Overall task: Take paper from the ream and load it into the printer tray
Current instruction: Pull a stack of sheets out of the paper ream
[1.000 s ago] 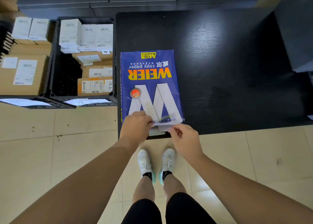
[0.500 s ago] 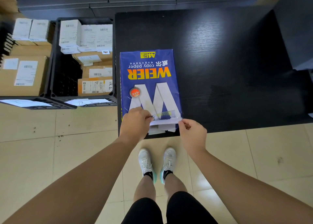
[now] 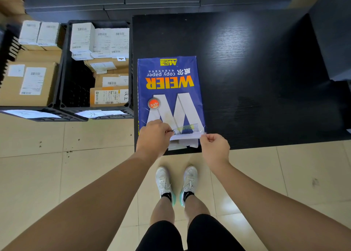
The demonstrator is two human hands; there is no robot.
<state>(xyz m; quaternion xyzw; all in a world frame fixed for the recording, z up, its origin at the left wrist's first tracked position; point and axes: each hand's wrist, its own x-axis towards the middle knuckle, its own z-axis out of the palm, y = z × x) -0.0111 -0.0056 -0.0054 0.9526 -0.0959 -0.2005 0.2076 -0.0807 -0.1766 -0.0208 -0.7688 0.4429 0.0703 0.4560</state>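
Now both hands' fingers, left hand (image 3: 154, 135) and right hand (image 3: 214, 146), pinch the glossy blue ream (image 3: 169, 87) wrapper's torn flap.

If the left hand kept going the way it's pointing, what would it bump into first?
Probably the clear tape strip on the ream: the left hand points right along the near end. Beyond that is the right hand. Depth is hard to judge.

Black table (image 3: 266, 80) — blue paper ream (image 3: 169, 87) lying flat.

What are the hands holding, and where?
Both hands pinch the ream's opened wrapper at its near end: left hand by the clear tape strip, right hand at the flap's right corner.
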